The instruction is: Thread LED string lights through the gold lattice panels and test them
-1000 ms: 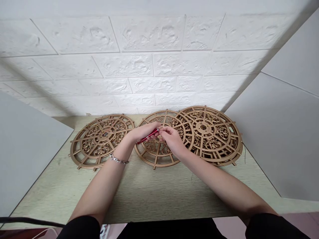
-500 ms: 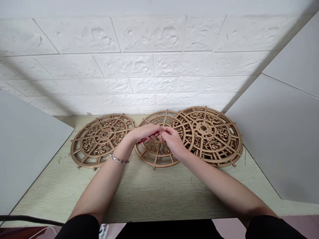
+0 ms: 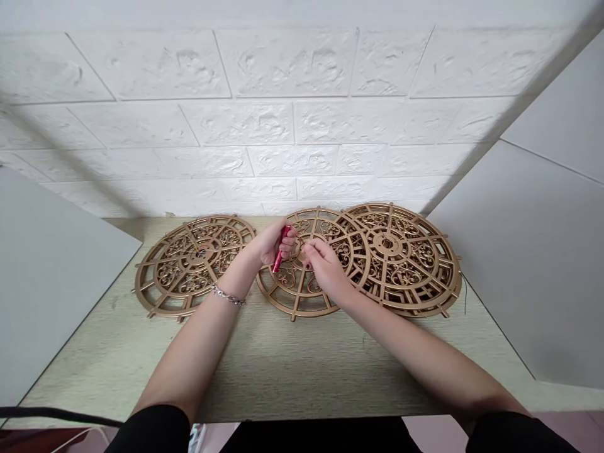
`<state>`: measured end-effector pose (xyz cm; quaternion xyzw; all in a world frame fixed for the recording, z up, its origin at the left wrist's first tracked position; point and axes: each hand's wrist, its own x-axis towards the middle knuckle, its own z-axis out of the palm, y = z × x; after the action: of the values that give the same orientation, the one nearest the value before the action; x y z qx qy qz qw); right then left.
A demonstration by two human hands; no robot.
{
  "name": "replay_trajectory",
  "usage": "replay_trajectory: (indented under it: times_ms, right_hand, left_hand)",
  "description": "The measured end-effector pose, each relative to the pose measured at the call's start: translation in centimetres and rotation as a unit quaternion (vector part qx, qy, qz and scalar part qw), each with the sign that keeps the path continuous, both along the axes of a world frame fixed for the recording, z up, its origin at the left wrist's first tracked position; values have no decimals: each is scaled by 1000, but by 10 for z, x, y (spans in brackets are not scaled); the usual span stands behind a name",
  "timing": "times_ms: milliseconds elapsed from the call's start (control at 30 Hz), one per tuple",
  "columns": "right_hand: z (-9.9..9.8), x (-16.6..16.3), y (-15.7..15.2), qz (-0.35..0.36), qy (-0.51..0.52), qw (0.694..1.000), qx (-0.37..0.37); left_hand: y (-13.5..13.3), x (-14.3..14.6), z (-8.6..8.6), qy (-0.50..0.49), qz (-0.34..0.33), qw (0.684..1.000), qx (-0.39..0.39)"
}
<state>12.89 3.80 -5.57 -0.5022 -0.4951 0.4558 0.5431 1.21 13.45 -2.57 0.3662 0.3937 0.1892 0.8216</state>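
My left hand [image 3: 277,242] is closed around a short, slim red tool [image 3: 279,253] whose kind I cannot make out; one end points down toward me. Close to its right, my right hand [image 3: 321,259] has thumb and forefinger pinched together. Whatever lies in that pinch is too small to name, though a thin strand seems to run between the hands. Both hands are above the middle gold openwork disc [image 3: 293,308], a round frame with spokes and scrollwork. They hide part of its hub.
More gold discs lie in a stack [image 3: 415,289] at the right, partly under the middle disc's edge. Another gold disc stack [image 3: 160,305] lies left on the pale wooden tabletop [image 3: 283,365]. A white brick-patterned wall [image 3: 274,119] stands behind, with grey panels [image 3: 533,270] at both sides.
My left hand has turned upright and drawn slightly away from my right, so the red tool now tilts steeply and shows more. My right hand stays near the same spot, still pinched.
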Motion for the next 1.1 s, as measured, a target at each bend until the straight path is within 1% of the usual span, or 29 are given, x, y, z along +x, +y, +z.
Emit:
replay_trajectory:
  times_ms: [67,167,233,333,500,633,867,967,1100]
  right_hand:
    - [0,-2,-3,23,-97,995,21]
    - [0,-5,-6,43,-188,979,63]
    - [0,-6,-6,48,-226,969,82]
    - [1,-6,-6,50,-265,959,88]
    - [0,-5,-7,50,-322,940,97]
    - [-3,-6,-8,58,-407,902,128]
    - [-2,-7,-12,42,-570,808,147]
    - [0,-6,-12,42,-597,789,135]
    - [2,-6,-12,40,-613,781,117]
  left_hand:
    - [3,-1,-2,-56,36,996,-51]
    - [3,0,-4,-116,72,985,-103]
    - [2,1,-5,-137,85,978,-129]
    - [1,1,-6,-155,98,971,-156]
    - [3,0,-9,-177,116,962,-173]
    - [4,1,-11,-192,131,957,-175]
    - [2,4,-11,-200,146,952,-182]
    - [0,5,-10,-202,140,952,-182]
    - [-1,7,-10,-208,135,951,-183]
